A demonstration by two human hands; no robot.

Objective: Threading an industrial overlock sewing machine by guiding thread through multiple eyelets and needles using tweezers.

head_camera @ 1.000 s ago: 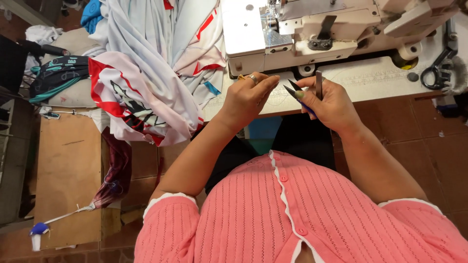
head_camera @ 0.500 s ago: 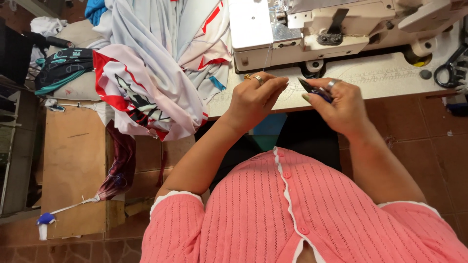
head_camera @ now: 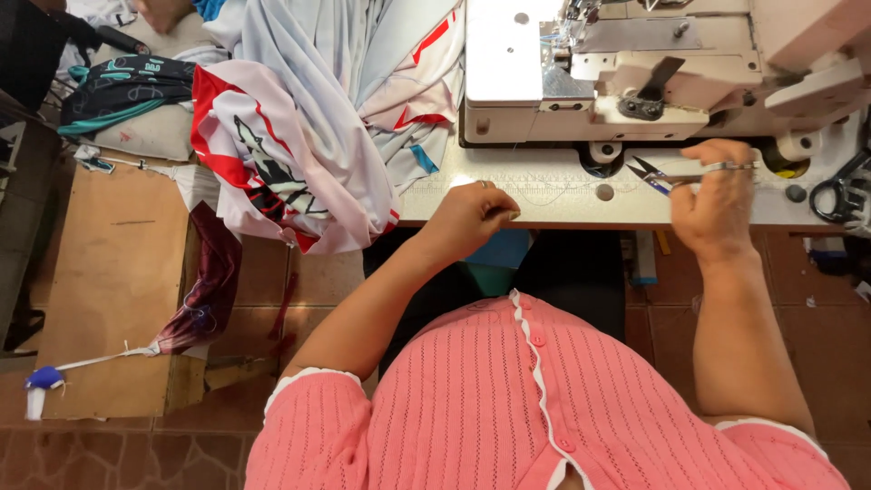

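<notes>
My right hand (head_camera: 717,204) grips small thread snips (head_camera: 655,171), blades pointing left over the white machine table (head_camera: 544,195), just below the sewing machine (head_camera: 635,63). My left hand (head_camera: 472,213) rests at the table's front edge with fingers curled; a thin thread (head_camera: 553,198) runs along the table from its fingertips, and I cannot tell whether the fingers pinch it. A ring shows on each hand. My pink knitted cardigan fills the lower view.
A heap of white, red and pale blue printed fabric (head_camera: 308,118) hangs off the table's left end. A wooden board (head_camera: 109,281) stands lower left. Black scissors (head_camera: 839,191) lie at the right edge. Tiled floor lies below.
My hands have parted: the right one carried the snips to the right near the machine base, and the left one dropped to the table's front edge. The view shifted, showing more machine.
</notes>
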